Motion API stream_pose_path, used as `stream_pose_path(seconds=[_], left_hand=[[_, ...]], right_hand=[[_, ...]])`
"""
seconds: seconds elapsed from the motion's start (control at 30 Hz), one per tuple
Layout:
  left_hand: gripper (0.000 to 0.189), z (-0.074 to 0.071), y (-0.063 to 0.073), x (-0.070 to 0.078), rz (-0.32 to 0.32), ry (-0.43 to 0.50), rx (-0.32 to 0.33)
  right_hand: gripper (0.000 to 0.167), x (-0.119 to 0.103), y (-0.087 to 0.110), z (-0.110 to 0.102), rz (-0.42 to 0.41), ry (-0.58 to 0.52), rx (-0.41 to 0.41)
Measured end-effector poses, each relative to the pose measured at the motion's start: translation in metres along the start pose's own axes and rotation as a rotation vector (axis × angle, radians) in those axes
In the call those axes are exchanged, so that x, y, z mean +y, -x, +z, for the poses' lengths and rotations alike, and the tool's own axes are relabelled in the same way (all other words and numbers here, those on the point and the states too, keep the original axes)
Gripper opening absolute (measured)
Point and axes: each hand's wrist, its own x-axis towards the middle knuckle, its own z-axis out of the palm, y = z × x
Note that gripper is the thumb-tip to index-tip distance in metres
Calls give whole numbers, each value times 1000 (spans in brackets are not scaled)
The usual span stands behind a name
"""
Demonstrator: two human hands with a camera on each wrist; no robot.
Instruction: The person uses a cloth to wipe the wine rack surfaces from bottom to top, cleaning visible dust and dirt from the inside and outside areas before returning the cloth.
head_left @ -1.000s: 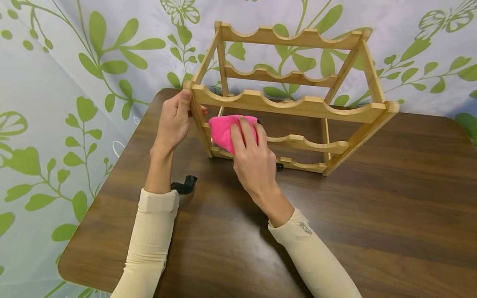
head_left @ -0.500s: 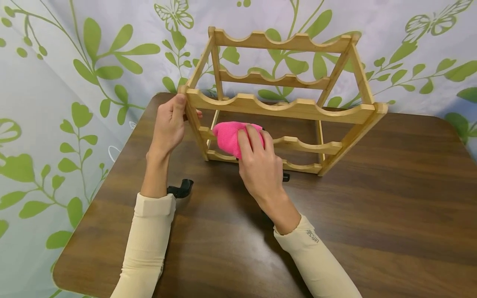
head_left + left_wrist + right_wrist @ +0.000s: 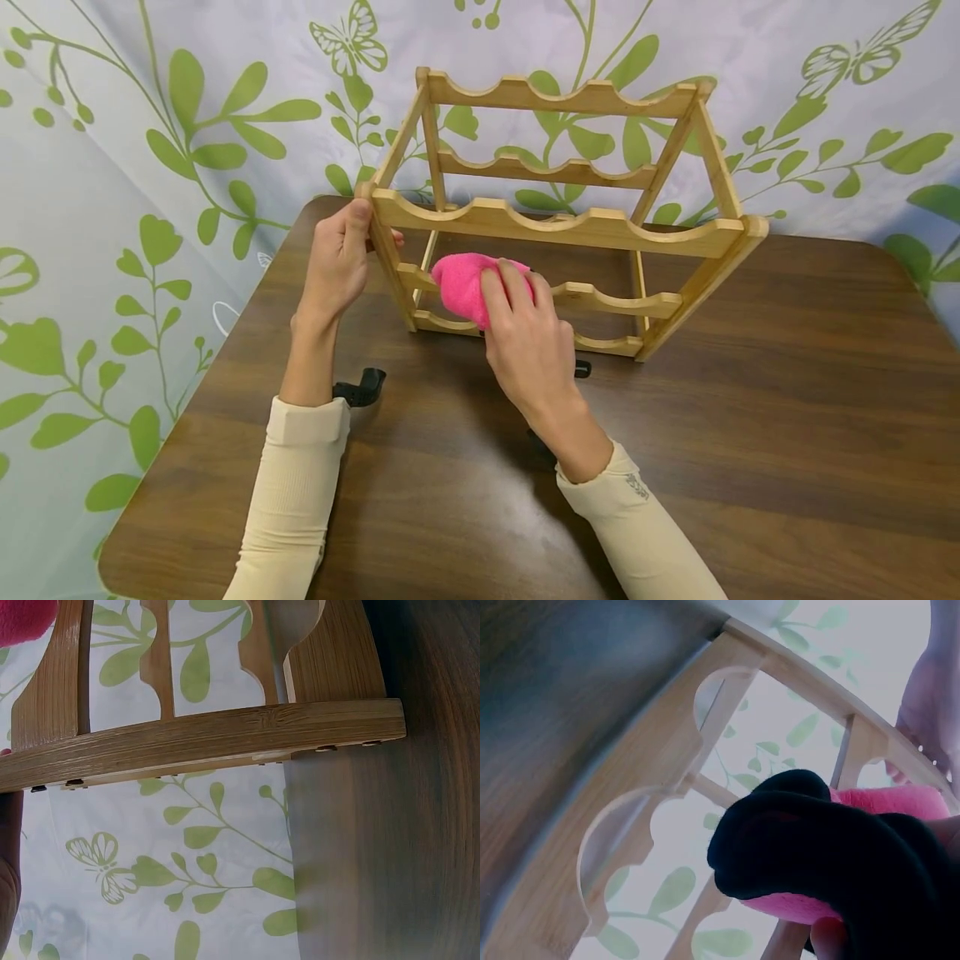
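A pale wooden wine rack (image 3: 483, 218) with scalloped rails stands upright on the table. My left hand (image 3: 337, 262) grips the top of its front left post, thumb on the near side. Bunched in my right hand (image 3: 528, 350) is a pink cloth (image 3: 461, 287), fingers curled over it, overlapping the lower front rail. From the right wrist, a dark, soft-looking curved piece (image 3: 802, 847) covers much of the cloth and hides the grip. In the left wrist view the rack's side post (image 3: 202, 739) runs across, with the pink cloth at the top left corner.
The brown wooden table (image 3: 810, 400) has rounded corners and a left edge near my left arm. Behind it hangs a pale curtain (image 3: 247, 42) with green leaves and butterflies. A black curved piece (image 3: 363, 388) shows beside my left wrist.
My right hand and the pink cloth have moved a little to the right along the rack's lower front rail. The left hand keeps its hold on the post. The head view has shifted slightly.
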Motion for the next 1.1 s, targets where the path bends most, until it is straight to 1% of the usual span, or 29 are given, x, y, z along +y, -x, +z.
stream_pose_path(seconds=[0.1,0.17,0.3,0.43,0.63,0.73,0.87,1.1], left_hand=[[71,0,0,0,1,2,-2],[70,0,0,1,4,-1,-1],[69,1,0,2,9,-12,2],[71,1,0,2,3,3,-3],[66,-1,1,2,-17,-2,8],[66,-1,3,3,-25,1,11],[68,-1,3,4,-20,7,6],[71,0,2,3,-7,-1,4]], right_hand=[[35,6,0,-4,-27,-16,-29],[39,11,-1,-8,-41,-37,-65],[52,19,-2,-15,-45,-86,-152],[58,24,-3,-20,-37,-108,-209],[59,26,-4,-26,-27,-119,-249],[63,28,-4,-30,-26,-130,-273],[63,33,-4,-34,-35,-146,-293],[61,41,-6,-41,-68,-158,-303]])
